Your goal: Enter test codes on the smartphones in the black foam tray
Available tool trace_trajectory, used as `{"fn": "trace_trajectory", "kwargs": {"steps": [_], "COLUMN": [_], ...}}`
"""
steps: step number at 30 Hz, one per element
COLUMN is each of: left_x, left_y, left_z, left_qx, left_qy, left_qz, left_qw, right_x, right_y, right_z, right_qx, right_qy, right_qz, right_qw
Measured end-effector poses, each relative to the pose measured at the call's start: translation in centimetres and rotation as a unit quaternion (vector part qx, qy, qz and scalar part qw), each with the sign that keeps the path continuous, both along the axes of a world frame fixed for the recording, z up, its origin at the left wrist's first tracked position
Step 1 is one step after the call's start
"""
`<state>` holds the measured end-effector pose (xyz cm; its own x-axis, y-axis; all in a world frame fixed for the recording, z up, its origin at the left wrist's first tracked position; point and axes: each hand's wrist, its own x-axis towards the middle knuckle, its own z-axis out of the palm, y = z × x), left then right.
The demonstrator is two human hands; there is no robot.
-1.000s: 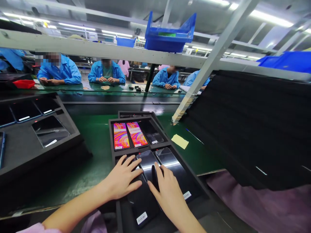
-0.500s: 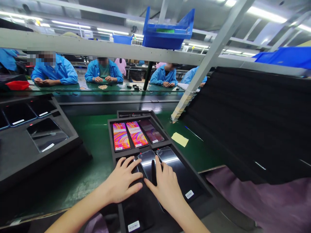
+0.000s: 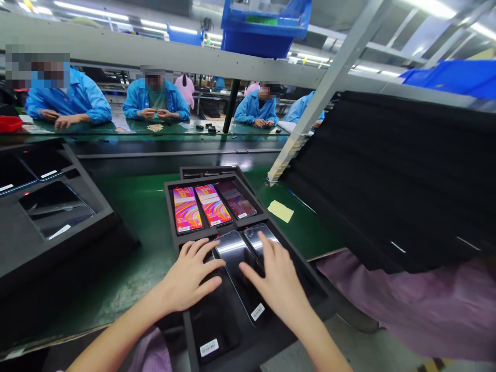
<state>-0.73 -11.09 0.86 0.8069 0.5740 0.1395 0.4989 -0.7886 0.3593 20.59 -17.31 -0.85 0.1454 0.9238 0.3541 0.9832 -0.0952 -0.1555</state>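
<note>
Hands (image 3: 189,279) spread over phones (image 3: 234,249); green bench (image 3: 135,199) flanks tray rim (image 3: 171,207).

- left phone (image 3: 217,323): black face, white sticker at the near end, lying in the near row of a black tray (image 3: 170,206)
- middle phone (image 3: 235,271): dark, super glossy, stickered too
- right phone (image 3: 253,236): also dark, partly hidden

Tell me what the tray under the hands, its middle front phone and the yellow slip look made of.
Tray: probably foam, matte black, thick walls. Middle front phone: likely glass face, glossy, mirroring a light streak. Yellow slip: apparently paper, dull, thin, uneven edges.
</note>
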Motion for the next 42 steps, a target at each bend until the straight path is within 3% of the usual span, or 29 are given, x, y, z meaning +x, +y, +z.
{"fn": "trace_trajectory", "kwargs": {"steps": [5,12,21,29,32,36,39,42], "left_x": [-0.4,-0.4,-0.5,-0.4,-0.8,-1.9,-2.7,-3.1], "left_y": [0.1,0.2,0.2,0.0,0.0,2.3,5.7,9.1], "left_z": [-0.6,-1.6,-1.9,-2.4,-2.4,-2.2,-1.5,-0.8], "left_qx": [-0.009,-0.009,-0.002,0.013,0.004,0.026,0.057,0.059], "left_qy": [-0.041,-0.109,-0.123,-0.134,-0.13,-0.152,-0.155,-0.13], "left_qz": [0.031,0.084,0.096,0.094,0.087,0.103,0.164,0.195], "left_qw": [0.999,0.99,0.988,0.986,0.988,0.983,0.973,0.97], "right_x": [3.2,3.4,3.4,3.3,4.3,7.6,9.8,10.4], "right_y": [0.4,0.6,1.1,0.5,0.8,3.6,7.5,11.5], "right_z": [-0.8,-1.4,-0.2,-0.8,0.0,2.1,3.1,3.1], "right_qx": [-0.054,-0.095,-0.094,-0.061,-0.03,0.007,-0.037,-0.074], "right_qy": [-0.083,-0.085,-0.027,-0.026,0.005,0.08,0.123,0.139], "right_qz": [-0.067,-0.099,-0.095,-0.078,-0.06,0.037,0.103,0.122], "right_qw": [0.993,0.987,0.991,0.995,0.998,0.996,0.986,0.98]}}
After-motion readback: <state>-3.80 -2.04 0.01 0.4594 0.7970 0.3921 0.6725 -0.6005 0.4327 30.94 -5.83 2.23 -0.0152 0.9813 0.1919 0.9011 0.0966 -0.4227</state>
